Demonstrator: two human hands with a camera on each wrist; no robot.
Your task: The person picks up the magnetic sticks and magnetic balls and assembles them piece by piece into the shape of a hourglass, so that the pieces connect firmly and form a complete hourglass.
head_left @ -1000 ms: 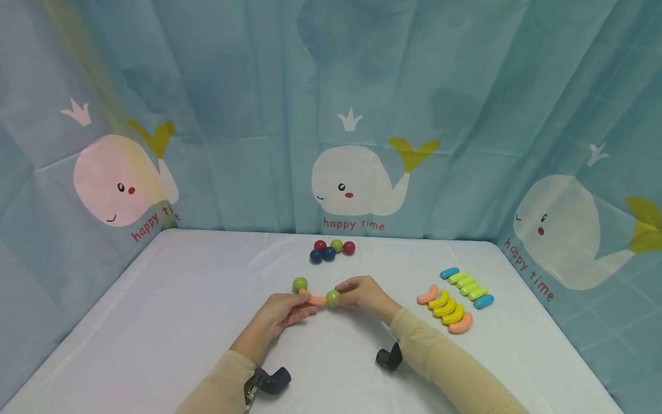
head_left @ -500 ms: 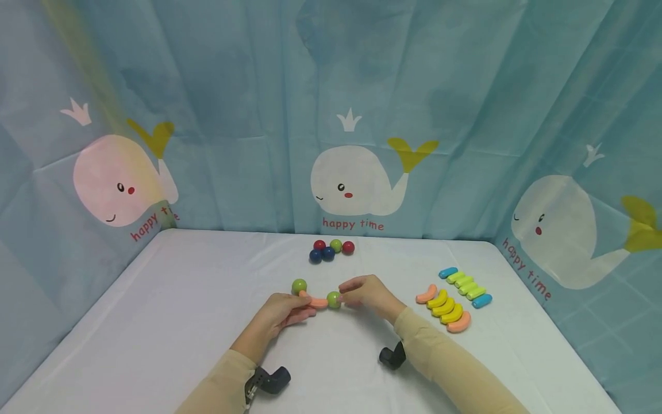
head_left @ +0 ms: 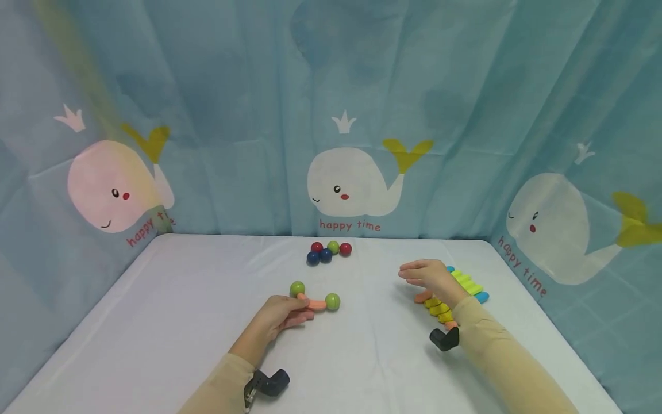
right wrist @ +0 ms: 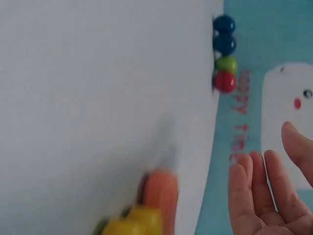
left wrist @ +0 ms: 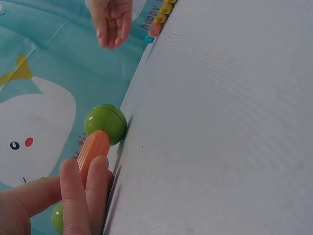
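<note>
The orange piece sits just below and left of the middle of the head view: curved, smooth and lightly ridged along its length in my left wrist view. One glossy green ball is at its upper left end and a second green ball, with a thin dark seam around it, sits against its right end.

My left hand comes up from the lower left, thumb and fingers pinching the orange piece near its left end. My right hand hovers right of centre, fingers nearly straight and close together, thumb held apart, the beige sleeve running to the lower right corner.

At upper centre of the white table I count five balls: two red balls, two dark blue balls, one green. Under my right arm lie two blue pieces and two more orange ones; the yellow pieces and lime pieces are partly covered, so I cannot count them surely.
</note>
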